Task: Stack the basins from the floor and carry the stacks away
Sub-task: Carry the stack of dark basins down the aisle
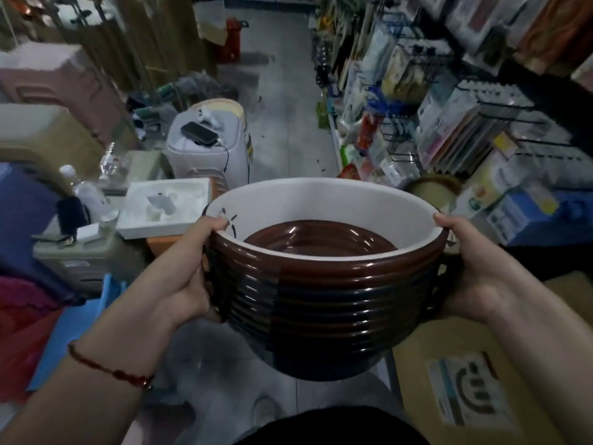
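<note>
Closest to my eyes were my two bare forearms, reaching forward, a red string bracelet point(110, 369) on the left wrist. Between them I held a stack of basins point(324, 303) at chest height, well above the grey tiled floor point(288, 123). Dark brown rims sat nested one over another down the outside of the stack, and the topmost basin showed a white inner wall with a brown bottom.

My left hand point(189, 277) gripped the left side of the stack, its thumb hooked over the top rim and its fingers curled out of sight beneath. My right hand point(471, 271) gripped the opposite side the same way, thumb on the rim.

I judged the stacking done for this pile and the carrying under way. Ahead ran a narrow shop aisle: a rack of packaged goods point(449, 123) on my right, a white appliance with a phone point(199, 133) resting on it to my left, a white foam tray point(167, 207) nearer, and a cardboard box point(481, 380) low on the right, just beside the stack.

The next move called for walking straight down the aisle, keeping the stack level and both grips firm, and steering clear of the clutter on either side.
</note>
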`<state>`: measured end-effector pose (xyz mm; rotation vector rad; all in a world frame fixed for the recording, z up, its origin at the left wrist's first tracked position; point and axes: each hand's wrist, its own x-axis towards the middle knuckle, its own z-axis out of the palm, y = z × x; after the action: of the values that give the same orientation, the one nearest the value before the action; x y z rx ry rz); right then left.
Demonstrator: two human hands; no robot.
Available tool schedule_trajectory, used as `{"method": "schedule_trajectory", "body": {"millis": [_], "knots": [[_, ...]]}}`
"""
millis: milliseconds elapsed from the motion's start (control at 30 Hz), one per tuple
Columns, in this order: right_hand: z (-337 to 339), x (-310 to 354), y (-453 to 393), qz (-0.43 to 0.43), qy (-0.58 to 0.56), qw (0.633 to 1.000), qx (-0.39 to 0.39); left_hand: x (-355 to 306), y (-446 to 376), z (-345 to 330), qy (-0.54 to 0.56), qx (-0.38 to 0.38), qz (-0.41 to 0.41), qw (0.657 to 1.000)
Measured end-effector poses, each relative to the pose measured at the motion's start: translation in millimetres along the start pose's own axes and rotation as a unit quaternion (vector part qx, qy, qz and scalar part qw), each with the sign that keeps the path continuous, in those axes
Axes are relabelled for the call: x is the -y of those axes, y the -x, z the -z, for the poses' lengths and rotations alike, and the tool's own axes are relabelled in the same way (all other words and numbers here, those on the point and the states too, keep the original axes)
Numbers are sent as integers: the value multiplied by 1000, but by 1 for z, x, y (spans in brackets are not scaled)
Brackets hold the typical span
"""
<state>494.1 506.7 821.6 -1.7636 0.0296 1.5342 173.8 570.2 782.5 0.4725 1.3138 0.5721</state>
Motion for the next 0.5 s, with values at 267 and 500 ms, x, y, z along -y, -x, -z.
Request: {"method": "schedule_trajectory", "body": {"millis": [267, 500], "knots": [[-17, 79, -84, -17, -25, 1000, -10, -79, -75, -54, -13, -17, 16, 1000], [-50, 196, -172, -25, -39, 998, 33, -172, -169, -114, -10, -56, 3, 998]]}}
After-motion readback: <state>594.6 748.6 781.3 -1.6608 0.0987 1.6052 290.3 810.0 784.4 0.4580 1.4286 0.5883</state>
